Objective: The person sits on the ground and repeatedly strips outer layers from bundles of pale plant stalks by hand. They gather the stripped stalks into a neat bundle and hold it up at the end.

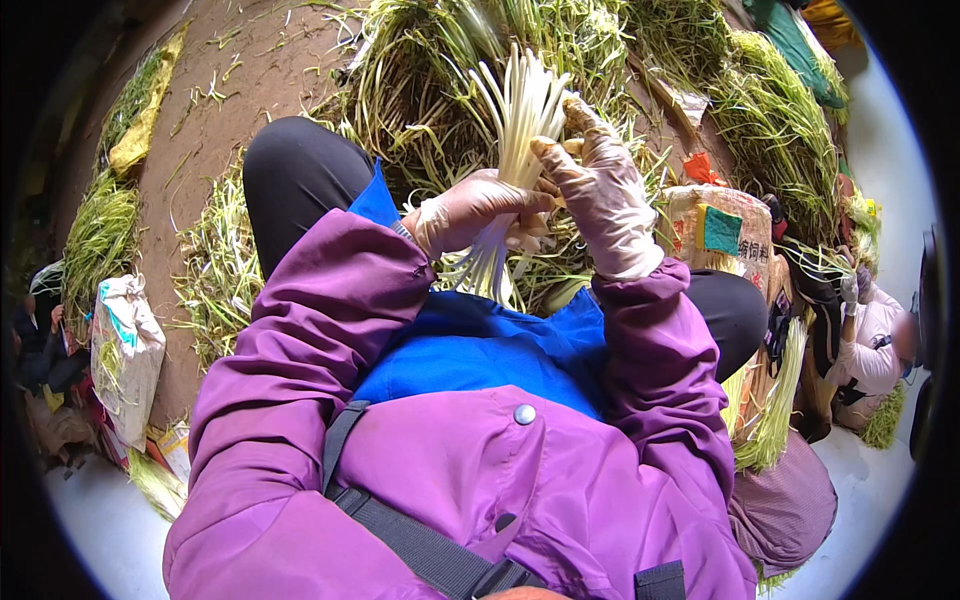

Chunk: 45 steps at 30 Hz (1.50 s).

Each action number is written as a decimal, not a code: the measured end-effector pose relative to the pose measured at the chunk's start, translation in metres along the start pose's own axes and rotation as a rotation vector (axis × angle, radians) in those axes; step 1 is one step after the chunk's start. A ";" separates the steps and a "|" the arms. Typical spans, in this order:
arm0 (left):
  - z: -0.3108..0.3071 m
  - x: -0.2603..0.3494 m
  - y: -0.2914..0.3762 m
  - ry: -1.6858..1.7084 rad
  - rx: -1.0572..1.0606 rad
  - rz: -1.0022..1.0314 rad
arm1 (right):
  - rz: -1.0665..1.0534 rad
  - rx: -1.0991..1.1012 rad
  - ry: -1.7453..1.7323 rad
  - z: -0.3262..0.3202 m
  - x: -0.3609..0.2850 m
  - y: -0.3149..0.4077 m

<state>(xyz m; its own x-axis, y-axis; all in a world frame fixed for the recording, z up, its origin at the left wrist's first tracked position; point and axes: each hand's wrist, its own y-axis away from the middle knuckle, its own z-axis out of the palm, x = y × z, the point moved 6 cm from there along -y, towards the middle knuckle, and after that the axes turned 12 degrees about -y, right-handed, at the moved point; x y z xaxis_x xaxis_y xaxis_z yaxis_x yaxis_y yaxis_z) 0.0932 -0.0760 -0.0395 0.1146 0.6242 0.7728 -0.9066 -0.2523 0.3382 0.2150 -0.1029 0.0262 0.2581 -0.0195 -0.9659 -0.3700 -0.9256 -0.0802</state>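
Observation:
My left hand (480,208), in a thin translucent glove, is closed around a bunch of pale, blanched stalks (517,112) that look like garlic chives. White ends fan out above the grip, and thinner pale ends hang below it, over the blue apron (480,352). At the bunch's right side is my right hand (600,180), gloved too and stained on the fingertips. Its fingers are spread, with the thumb side close against the stalks; whether they touch is hard to tell. Behind both hands lies a heap of green-yellow leafy stalks (420,82).
Loose trimmings (221,277) lie by my left knee. A printed woven sack (682,206) with a green-and-yellow sponge (721,229) stands on the right, near pale bundles (780,397). A white sack (131,360) is at left. Another person (874,337) works at far right.

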 end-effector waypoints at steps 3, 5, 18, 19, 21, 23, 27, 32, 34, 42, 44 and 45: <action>-0.002 -0.003 0.001 -0.002 -0.059 -0.030 | 0.195 -0.052 -0.317 0.013 0.012 0.000; 0.000 -0.002 0.000 0.017 -0.160 -0.003 | 0.201 0.057 -0.390 0.014 0.013 0.002; 0.000 0.002 0.002 0.146 -0.268 0.081 | 0.209 -0.091 -0.571 0.010 0.018 -0.002; 0.000 0.004 0.002 0.148 -0.265 0.096 | 0.173 -0.108 -0.554 0.010 0.016 -0.003; -0.001 0.006 0.003 0.144 -0.250 0.114 | 0.239 -0.110 -0.478 0.009 0.020 -0.002; -0.002 0.008 0.003 0.132 -0.226 0.121 | 0.239 -0.118 -0.398 0.005 0.022 -0.002; -0.009 0.004 0.003 0.117 -0.084 0.041 | 0.056 -0.020 -0.116 -0.006 0.016 -0.001; -0.008 0.006 0.003 0.032 -0.036 0.078 | -0.297 0.049 0.121 -0.012 -0.009 0.001; -0.009 0.006 0.002 0.052 -0.006 0.082 | -0.511 0.098 0.237 -0.014 -0.029 0.006; -0.011 0.002 -0.006 -0.091 0.078 0.172 | -0.037 -0.133 0.301 0.018 -0.023 0.013; -0.011 -0.001 -0.008 -0.255 0.146 0.165 | 0.069 -0.164 0.205 0.018 -0.016 0.013; -0.010 -0.001 -0.009 -0.331 0.174 0.173 | 0.175 -0.187 0.169 0.017 -0.008 0.013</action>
<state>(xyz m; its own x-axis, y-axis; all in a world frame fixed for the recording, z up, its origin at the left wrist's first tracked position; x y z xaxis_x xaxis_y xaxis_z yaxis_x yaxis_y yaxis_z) 0.0968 -0.0665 -0.0485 0.1169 0.2973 0.9476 -0.8449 -0.4717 0.2522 0.1926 -0.1083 0.0282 0.3551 -0.2328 -0.9054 -0.2555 -0.9558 0.1456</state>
